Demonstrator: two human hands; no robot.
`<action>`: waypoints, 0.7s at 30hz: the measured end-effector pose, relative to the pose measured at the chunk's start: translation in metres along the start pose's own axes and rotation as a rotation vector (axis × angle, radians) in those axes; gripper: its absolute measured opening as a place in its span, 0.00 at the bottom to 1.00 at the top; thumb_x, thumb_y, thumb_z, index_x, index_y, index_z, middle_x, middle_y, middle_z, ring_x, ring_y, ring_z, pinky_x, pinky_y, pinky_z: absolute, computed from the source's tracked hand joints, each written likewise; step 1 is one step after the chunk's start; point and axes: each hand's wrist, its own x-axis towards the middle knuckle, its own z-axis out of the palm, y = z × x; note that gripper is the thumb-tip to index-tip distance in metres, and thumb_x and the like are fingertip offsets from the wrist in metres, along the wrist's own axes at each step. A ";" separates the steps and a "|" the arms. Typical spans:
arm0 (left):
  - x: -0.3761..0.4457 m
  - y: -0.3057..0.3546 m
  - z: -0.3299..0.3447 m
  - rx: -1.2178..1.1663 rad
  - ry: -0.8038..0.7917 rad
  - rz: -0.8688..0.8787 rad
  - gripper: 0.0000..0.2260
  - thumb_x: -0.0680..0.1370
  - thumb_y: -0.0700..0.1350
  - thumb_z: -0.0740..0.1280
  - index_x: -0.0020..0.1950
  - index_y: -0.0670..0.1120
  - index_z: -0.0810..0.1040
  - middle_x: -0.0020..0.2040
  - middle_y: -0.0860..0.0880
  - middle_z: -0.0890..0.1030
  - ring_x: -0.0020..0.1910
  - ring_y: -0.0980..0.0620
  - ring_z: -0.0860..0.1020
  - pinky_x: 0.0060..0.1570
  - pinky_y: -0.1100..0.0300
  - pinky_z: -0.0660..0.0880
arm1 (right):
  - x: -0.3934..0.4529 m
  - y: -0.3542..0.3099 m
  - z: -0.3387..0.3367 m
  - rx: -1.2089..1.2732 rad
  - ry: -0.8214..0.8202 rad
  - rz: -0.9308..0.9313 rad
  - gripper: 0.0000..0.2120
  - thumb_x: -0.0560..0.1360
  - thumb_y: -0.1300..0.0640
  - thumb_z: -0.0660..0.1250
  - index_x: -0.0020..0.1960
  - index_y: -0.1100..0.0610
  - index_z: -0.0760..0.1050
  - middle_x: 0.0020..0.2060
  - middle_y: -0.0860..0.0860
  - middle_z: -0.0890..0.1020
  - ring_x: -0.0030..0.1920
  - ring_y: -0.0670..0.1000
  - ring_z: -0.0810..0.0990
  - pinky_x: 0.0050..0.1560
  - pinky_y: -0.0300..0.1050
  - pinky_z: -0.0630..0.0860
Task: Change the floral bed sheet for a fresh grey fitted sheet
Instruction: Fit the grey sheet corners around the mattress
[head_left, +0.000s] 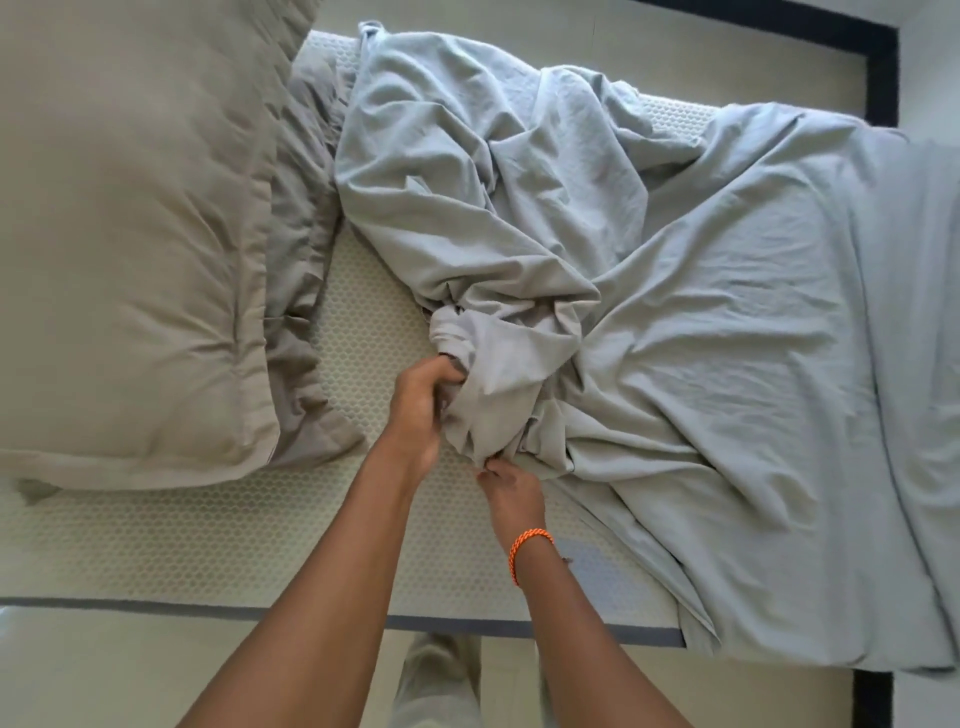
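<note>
Grey fitted sheet (675, 291) bunched mid-mattress (208, 545), left hand (421, 410) and right hand (506, 488) each grip its gathered edge

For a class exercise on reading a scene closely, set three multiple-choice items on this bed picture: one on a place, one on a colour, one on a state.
1. Where does the pillow lie?
A. at the left end of the mattress
B. on the floor
C. on top of the grey sheet

2. What colour is the bracelet on the right wrist?
A. blue
B. orange
C. black

3. How does the grey sheet lie?
A. stretched flat over the whole mattress
B. folded in a neat square
C. crumpled, with its bunched part gripped by the left hand and right hand

Answers: 1 A, the pillow rests at the mattress's left end; 2 B, the band is orange; 3 C, bare mattress shows beside the rumpled cloth held in both hands.
</note>
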 end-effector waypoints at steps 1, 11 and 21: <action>-0.013 0.001 -0.009 -0.140 -0.017 -0.023 0.09 0.70 0.38 0.64 0.33 0.50 0.78 0.33 0.53 0.74 0.35 0.56 0.71 0.37 0.61 0.69 | 0.000 0.002 -0.001 0.013 0.086 0.050 0.11 0.75 0.57 0.68 0.34 0.51 0.78 0.34 0.46 0.80 0.39 0.52 0.77 0.43 0.46 0.72; -0.113 -0.072 -0.083 -0.753 0.044 -0.078 0.21 0.88 0.47 0.59 0.80 0.43 0.71 0.75 0.42 0.76 0.75 0.46 0.75 0.76 0.50 0.70 | -0.034 0.014 -0.022 1.242 -0.061 0.228 0.32 0.74 0.36 0.73 0.70 0.55 0.79 0.66 0.58 0.82 0.68 0.61 0.80 0.72 0.61 0.72; -0.192 -0.127 -0.180 -0.958 0.075 0.171 0.33 0.82 0.45 0.72 0.85 0.49 0.62 0.82 0.42 0.67 0.81 0.41 0.67 0.81 0.41 0.61 | -0.086 0.027 -0.063 1.166 -0.187 0.140 0.23 0.80 0.45 0.69 0.69 0.57 0.80 0.67 0.60 0.81 0.66 0.60 0.81 0.67 0.59 0.78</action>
